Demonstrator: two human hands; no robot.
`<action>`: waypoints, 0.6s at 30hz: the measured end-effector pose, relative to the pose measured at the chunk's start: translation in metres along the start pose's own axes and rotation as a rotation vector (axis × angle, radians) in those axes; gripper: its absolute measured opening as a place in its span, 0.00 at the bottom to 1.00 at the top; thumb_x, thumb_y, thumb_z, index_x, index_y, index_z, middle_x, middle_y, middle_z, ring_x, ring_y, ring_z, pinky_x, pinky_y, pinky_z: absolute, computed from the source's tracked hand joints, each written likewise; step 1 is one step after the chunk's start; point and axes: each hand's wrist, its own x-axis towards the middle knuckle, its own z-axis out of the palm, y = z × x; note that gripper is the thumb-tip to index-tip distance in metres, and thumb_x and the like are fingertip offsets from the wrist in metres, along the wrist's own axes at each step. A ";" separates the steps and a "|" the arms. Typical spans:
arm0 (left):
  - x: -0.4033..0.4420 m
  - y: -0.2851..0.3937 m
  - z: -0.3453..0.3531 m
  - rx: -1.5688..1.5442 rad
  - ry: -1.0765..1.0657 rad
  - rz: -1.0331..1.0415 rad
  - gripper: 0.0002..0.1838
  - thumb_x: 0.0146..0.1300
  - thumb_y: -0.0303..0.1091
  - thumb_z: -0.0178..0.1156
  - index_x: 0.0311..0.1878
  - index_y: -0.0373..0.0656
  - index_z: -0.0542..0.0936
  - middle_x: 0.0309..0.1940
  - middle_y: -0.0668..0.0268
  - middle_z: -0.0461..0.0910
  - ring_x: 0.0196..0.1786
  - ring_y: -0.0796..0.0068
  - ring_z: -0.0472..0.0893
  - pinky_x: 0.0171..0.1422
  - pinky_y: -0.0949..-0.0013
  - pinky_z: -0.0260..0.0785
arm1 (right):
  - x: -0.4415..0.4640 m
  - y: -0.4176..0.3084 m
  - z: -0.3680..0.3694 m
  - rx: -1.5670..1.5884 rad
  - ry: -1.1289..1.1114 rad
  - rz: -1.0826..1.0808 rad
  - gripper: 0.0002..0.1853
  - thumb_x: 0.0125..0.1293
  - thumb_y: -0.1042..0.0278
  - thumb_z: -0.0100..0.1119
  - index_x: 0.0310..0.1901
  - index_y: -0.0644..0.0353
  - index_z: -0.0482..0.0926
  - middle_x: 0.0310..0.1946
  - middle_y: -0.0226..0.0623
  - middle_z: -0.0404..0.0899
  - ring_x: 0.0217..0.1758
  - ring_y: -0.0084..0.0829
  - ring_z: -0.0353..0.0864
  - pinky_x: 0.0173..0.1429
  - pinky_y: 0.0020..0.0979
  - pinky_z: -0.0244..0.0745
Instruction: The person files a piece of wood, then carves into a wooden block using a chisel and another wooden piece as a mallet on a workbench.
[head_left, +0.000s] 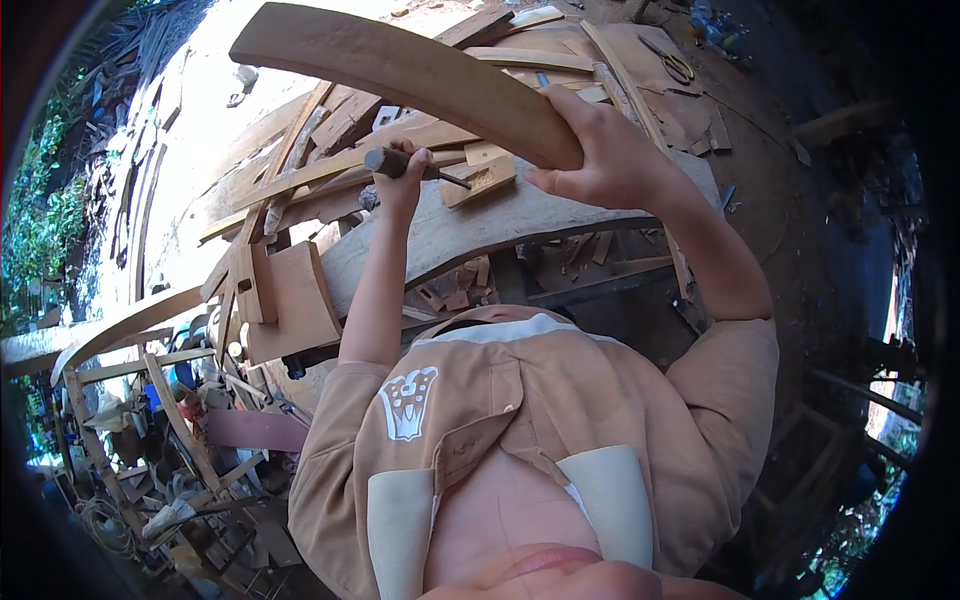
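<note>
My left hand (404,182) is closed around the handle of a chisel (383,160). The chisel's metal tip rests at a rough, chipped recess in a small wooden block (497,177). That block lies on a thick, pale wooden plank (560,208). In my right hand (612,150) is one end of a long, slightly curved piece of wood (400,68), raised above the plank and the chisel. Its far end reaches up and left over the work area. The fingers on its far side are partly hidden.
Loose boards and wooden strips (535,58) are piled beyond the plank. Scissors (672,62) lie at the upper right. To the left stand a block with a slot (255,283) and a wide board (295,305). A wooden frame (165,400) and clutter fill the lower left.
</note>
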 end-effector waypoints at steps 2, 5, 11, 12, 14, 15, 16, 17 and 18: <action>-0.001 0.001 0.001 0.041 0.012 0.002 0.11 0.53 0.19 0.57 0.32 0.42 0.65 0.26 0.66 0.72 0.30 0.75 0.76 0.37 0.70 0.71 | -0.003 0.013 0.008 0.096 0.129 0.080 0.29 0.45 0.55 0.64 0.44 0.66 0.66 0.30 0.48 0.74 0.33 0.42 0.76 0.38 0.37 0.68; -0.002 -0.008 -0.007 -0.071 -0.003 -0.029 0.10 0.53 0.19 0.56 0.33 0.42 0.65 0.25 0.66 0.72 0.30 0.75 0.76 0.37 0.71 0.71 | -0.010 0.027 0.016 0.197 0.063 0.313 0.34 0.44 0.55 0.65 0.51 0.65 0.66 0.34 0.47 0.75 0.36 0.38 0.76 0.41 0.35 0.69; -0.005 -0.008 -0.005 -0.073 0.015 -0.061 0.10 0.53 0.20 0.56 0.33 0.42 0.65 0.25 0.65 0.72 0.29 0.74 0.76 0.37 0.72 0.70 | -0.020 0.053 0.037 0.137 0.122 0.300 0.36 0.44 0.51 0.64 0.51 0.67 0.66 0.34 0.51 0.77 0.36 0.43 0.79 0.42 0.35 0.72; -0.003 -0.008 -0.005 -0.083 0.011 -0.052 0.10 0.53 0.20 0.56 0.33 0.42 0.65 0.25 0.65 0.72 0.29 0.74 0.76 0.37 0.71 0.70 | -0.020 0.052 0.036 0.131 0.145 0.252 0.36 0.44 0.51 0.64 0.51 0.67 0.66 0.34 0.51 0.77 0.37 0.42 0.79 0.42 0.35 0.72; -0.001 -0.006 -0.003 -0.090 0.003 -0.038 0.10 0.53 0.20 0.56 0.33 0.42 0.65 0.25 0.65 0.72 0.29 0.74 0.75 0.37 0.71 0.70 | -0.019 0.047 0.035 0.177 0.189 0.187 0.36 0.44 0.51 0.65 0.51 0.66 0.66 0.33 0.51 0.77 0.37 0.42 0.79 0.42 0.36 0.72; -0.001 -0.004 -0.002 -0.063 0.010 -0.042 0.09 0.53 0.19 0.55 0.32 0.42 0.64 0.25 0.64 0.70 0.28 0.73 0.74 0.37 0.69 0.71 | -0.018 0.043 0.033 0.218 0.229 0.119 0.35 0.44 0.51 0.65 0.51 0.66 0.66 0.32 0.50 0.77 0.37 0.43 0.79 0.41 0.36 0.72; -0.001 -0.004 -0.001 -0.036 0.018 -0.047 0.09 0.54 0.19 0.54 0.31 0.42 0.64 0.24 0.63 0.69 0.28 0.71 0.73 0.37 0.66 0.72 | -0.017 0.037 0.030 0.219 0.231 0.120 0.35 0.44 0.51 0.65 0.51 0.66 0.66 0.32 0.50 0.77 0.37 0.43 0.79 0.41 0.36 0.72; 0.000 -0.003 -0.001 -0.037 0.017 -0.047 0.09 0.54 0.19 0.54 0.31 0.42 0.64 0.24 0.63 0.69 0.28 0.71 0.73 0.37 0.66 0.72 | -0.016 0.029 0.027 0.237 0.242 0.063 0.35 0.44 0.53 0.65 0.52 0.65 0.65 0.35 0.48 0.76 0.39 0.41 0.77 0.44 0.35 0.71; 0.000 -0.004 0.000 -0.051 0.005 -0.030 0.10 0.53 0.20 0.55 0.31 0.42 0.64 0.25 0.64 0.70 0.29 0.73 0.74 0.37 0.68 0.71 | -0.014 0.023 0.026 0.254 0.252 0.006 0.35 0.45 0.55 0.65 0.53 0.64 0.64 0.38 0.46 0.74 0.41 0.39 0.76 0.47 0.34 0.69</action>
